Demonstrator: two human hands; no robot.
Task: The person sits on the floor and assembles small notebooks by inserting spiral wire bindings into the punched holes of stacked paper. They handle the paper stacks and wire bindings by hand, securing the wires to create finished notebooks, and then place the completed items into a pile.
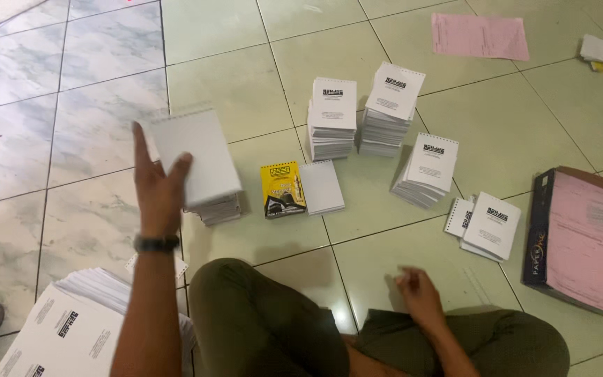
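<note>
My left hand holds a white perforated-edge sheet pad just above a short stack of the same white pads on the tiled floor. A dark watch sits on that wrist. My right hand hovers low over the floor by my right knee, fingers loosely curled and blurred, holding nothing I can see. A small yellow booklet and a blank white pad lie side by side in front of my knees.
Three stacks of printed white pads stand further out; a smaller pile lies right. A box of pink paper sits far right, a pink sheet beyond. A large printed stack is at my left knee.
</note>
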